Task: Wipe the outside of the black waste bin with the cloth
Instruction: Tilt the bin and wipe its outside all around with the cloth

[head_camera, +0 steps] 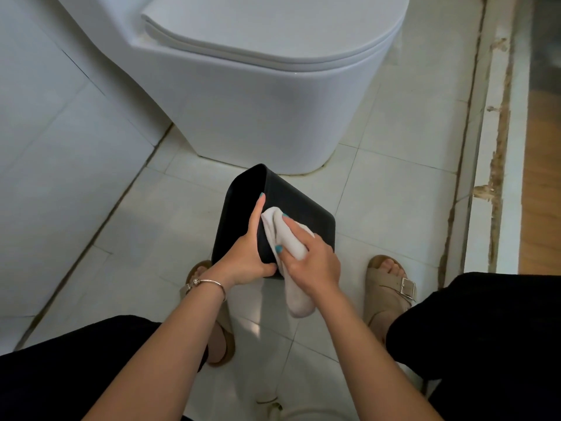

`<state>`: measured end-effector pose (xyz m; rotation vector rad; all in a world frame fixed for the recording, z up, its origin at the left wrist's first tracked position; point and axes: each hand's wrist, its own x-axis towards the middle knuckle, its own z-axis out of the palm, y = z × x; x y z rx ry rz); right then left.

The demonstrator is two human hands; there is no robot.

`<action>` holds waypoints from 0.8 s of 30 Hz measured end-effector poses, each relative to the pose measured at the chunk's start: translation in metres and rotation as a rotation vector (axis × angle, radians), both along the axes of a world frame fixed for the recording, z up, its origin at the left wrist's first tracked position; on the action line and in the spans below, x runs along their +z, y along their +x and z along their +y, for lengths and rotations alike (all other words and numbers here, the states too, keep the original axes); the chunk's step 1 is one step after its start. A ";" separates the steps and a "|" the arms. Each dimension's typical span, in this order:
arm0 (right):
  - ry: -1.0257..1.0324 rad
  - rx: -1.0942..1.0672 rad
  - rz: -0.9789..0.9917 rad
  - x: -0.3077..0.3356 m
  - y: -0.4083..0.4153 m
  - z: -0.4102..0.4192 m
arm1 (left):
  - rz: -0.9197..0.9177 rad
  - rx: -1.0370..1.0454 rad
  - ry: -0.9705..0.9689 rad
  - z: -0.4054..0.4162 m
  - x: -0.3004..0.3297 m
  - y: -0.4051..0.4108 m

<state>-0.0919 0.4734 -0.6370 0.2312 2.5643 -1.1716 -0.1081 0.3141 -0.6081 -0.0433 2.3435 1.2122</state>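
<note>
The black waste bin (291,202) is held tilted above the tiled floor, just in front of the toilet, one broad side turned up toward me. My left hand (247,253) grips its near left edge, fingers stretched along the side and thumb under the near corner. My right hand (309,256) is closed on a bunched white cloth (283,235) and presses it against the bin's upper face. The cloth's loose end (299,299) hangs down below my right wrist. The bin's opening is out of sight.
A white toilet (258,95) with its lid shut stands directly behind the bin. White wall tiles (60,147) run along the left. A raised stained threshold (491,147) borders the right. My sandalled feet (391,287) flank the bin on the floor tiles.
</note>
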 end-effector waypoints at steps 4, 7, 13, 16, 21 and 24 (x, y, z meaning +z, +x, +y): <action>-0.078 -0.064 0.012 -0.013 0.004 0.007 | -0.028 0.014 0.012 -0.001 0.002 -0.002; -0.066 -0.203 -0.090 -0.032 0.008 0.024 | -0.030 0.041 0.028 0.000 0.003 -0.002; -0.131 -0.420 -0.224 -0.073 0.011 0.056 | -0.009 -0.025 -0.012 0.013 0.008 0.000; -0.136 -0.432 -0.278 -0.078 0.005 0.067 | 0.003 -0.063 -0.026 0.016 0.009 -0.002; -0.058 -0.421 -0.341 -0.072 -0.006 0.076 | 0.004 -0.047 -0.045 0.010 0.008 -0.002; -0.191 -0.538 -0.254 -0.065 -0.009 0.072 | 0.024 -0.074 -0.056 0.011 0.009 0.000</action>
